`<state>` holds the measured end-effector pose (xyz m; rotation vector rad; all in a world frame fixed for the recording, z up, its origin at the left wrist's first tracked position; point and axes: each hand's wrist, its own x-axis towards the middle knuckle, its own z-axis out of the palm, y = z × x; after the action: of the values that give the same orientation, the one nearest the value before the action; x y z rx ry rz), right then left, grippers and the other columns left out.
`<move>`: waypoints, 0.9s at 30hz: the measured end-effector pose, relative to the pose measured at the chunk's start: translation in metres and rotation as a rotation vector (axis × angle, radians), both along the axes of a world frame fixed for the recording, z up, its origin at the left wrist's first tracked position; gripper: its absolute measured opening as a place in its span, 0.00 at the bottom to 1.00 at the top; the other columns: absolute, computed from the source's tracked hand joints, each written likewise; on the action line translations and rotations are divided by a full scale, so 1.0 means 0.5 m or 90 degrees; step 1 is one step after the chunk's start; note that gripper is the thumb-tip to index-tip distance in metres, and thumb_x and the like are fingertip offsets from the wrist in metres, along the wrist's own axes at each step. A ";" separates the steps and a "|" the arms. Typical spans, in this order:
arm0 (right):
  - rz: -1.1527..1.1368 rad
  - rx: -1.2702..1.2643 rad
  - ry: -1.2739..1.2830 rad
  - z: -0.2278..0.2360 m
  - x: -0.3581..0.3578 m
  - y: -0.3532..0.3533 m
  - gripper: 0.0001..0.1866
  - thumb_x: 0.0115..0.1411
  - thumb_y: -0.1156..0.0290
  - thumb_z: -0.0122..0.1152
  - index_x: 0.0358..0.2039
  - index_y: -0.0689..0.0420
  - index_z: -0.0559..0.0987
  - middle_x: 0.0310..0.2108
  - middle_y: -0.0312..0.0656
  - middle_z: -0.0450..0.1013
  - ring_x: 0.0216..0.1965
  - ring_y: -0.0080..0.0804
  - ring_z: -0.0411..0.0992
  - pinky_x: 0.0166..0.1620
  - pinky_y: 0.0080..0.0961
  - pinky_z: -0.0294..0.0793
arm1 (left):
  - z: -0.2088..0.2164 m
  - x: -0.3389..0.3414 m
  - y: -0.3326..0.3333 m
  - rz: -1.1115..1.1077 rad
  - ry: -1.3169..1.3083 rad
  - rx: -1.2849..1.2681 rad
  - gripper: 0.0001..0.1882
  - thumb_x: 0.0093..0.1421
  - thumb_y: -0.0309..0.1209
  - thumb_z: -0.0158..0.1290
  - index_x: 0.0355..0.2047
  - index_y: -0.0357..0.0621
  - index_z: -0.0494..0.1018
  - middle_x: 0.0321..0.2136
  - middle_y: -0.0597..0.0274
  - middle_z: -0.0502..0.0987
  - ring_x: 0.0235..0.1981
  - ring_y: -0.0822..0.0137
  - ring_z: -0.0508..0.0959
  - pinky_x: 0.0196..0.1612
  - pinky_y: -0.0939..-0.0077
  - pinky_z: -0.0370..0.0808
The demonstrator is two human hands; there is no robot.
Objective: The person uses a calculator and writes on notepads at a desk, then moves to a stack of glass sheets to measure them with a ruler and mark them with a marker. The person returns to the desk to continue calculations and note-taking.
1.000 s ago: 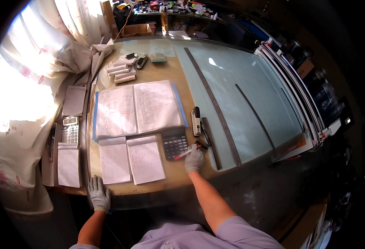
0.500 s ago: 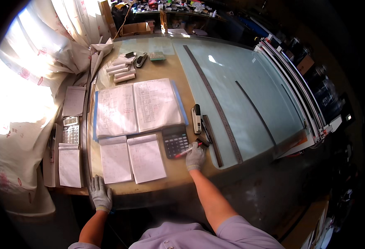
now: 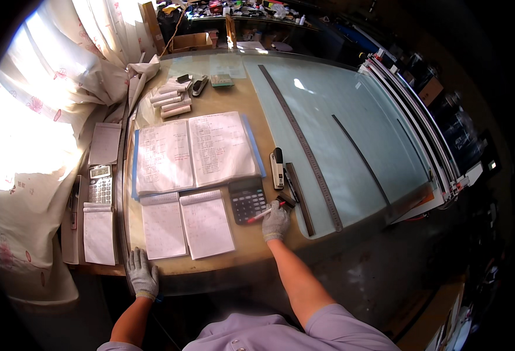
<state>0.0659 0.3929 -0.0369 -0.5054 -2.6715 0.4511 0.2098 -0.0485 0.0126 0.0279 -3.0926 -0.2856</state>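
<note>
My right hand [image 3: 276,223], in a grey knit glove, rests at the table's near side with its fingers closed around a red-and-white pen [image 3: 258,216]. The pen points left across the lower corner of a black calculator [image 3: 245,196]. A small dark block [image 3: 286,200] lies against the fingertips. My left hand [image 3: 143,276], gloved too, lies flat with fingers stretched at the table's near left edge. Between the hands are two written notepads [image 3: 163,227] [image 3: 207,227]. Beyond them lies an open blue binder [image 3: 222,146] with handwritten pages.
A stapler [image 3: 276,169], a black pen [image 3: 292,186] and a dark bar [image 3: 302,202] lie right of the calculator. A long steel ruler [image 3: 301,137] and a thin dark strip [image 3: 360,155] cross the glass. Left stand a silver calculator [image 3: 100,186] and curtains [image 3: 29,205]; rolled papers [image 3: 172,99] lie farther back.
</note>
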 end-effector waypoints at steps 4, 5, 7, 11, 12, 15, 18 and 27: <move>-0.007 0.015 -0.002 -0.003 -0.001 0.002 0.09 0.67 0.61 0.55 0.39 0.53 0.74 0.29 0.51 0.76 0.36 0.53 0.77 0.40 0.48 0.74 | 0.000 -0.002 0.002 0.001 0.002 0.000 0.39 0.61 0.36 0.54 0.69 0.34 0.57 0.71 0.43 0.56 0.73 0.42 0.53 0.74 0.47 0.47; -0.008 0.020 0.001 -0.006 -0.002 0.003 0.08 0.67 0.61 0.55 0.39 0.52 0.73 0.29 0.50 0.77 0.36 0.53 0.77 0.39 0.48 0.75 | 0.001 -0.003 0.003 0.001 0.002 0.003 0.39 0.61 0.36 0.54 0.69 0.34 0.57 0.71 0.43 0.56 0.73 0.42 0.53 0.74 0.47 0.47; -0.009 0.023 0.006 -0.008 -0.003 0.003 0.08 0.67 0.62 0.55 0.39 0.51 0.73 0.29 0.50 0.77 0.36 0.52 0.77 0.39 0.48 0.75 | 0.001 -0.002 0.002 0.003 0.001 0.008 0.39 0.61 0.36 0.54 0.69 0.33 0.57 0.71 0.43 0.56 0.73 0.41 0.53 0.74 0.47 0.46; -0.010 0.021 0.003 -0.007 -0.004 0.001 0.08 0.67 0.61 0.55 0.37 0.52 0.74 0.29 0.50 0.77 0.36 0.52 0.77 0.40 0.48 0.74 | 0.002 0.000 0.000 -0.002 0.000 0.009 0.39 0.61 0.37 0.54 0.69 0.33 0.57 0.71 0.43 0.56 0.73 0.41 0.52 0.74 0.47 0.46; -0.011 0.021 -0.001 -0.005 -0.004 0.002 0.08 0.67 0.61 0.55 0.37 0.52 0.74 0.29 0.50 0.77 0.36 0.52 0.77 0.40 0.49 0.74 | 0.002 0.000 -0.001 -0.006 0.001 0.009 0.39 0.61 0.37 0.54 0.69 0.33 0.57 0.71 0.43 0.56 0.73 0.41 0.52 0.74 0.47 0.46; -0.005 0.022 0.021 -0.009 -0.004 0.003 0.08 0.67 0.61 0.55 0.36 0.52 0.75 0.29 0.50 0.77 0.37 0.52 0.77 0.41 0.48 0.74 | 0.005 -0.001 0.002 -0.001 0.000 0.017 0.39 0.61 0.37 0.53 0.69 0.33 0.57 0.71 0.43 0.56 0.73 0.41 0.52 0.74 0.47 0.45; -0.007 0.020 0.009 -0.010 -0.004 0.004 0.08 0.67 0.61 0.55 0.37 0.52 0.75 0.29 0.50 0.77 0.37 0.52 0.77 0.41 0.48 0.74 | -0.002 -0.001 -0.001 -0.002 -0.003 0.014 0.39 0.61 0.37 0.53 0.69 0.33 0.57 0.71 0.43 0.56 0.73 0.41 0.52 0.74 0.47 0.45; -0.010 0.028 -0.009 -0.014 -0.006 0.006 0.09 0.66 0.61 0.56 0.38 0.52 0.74 0.29 0.50 0.78 0.37 0.51 0.78 0.41 0.47 0.75 | 0.000 -0.001 0.000 0.003 -0.007 0.006 0.39 0.62 0.38 0.53 0.69 0.33 0.56 0.71 0.43 0.56 0.73 0.42 0.52 0.74 0.48 0.45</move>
<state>0.0631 0.3958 -0.0440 -0.5174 -2.6830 0.3842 0.2092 -0.0485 0.0124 0.0359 -3.1014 -0.2999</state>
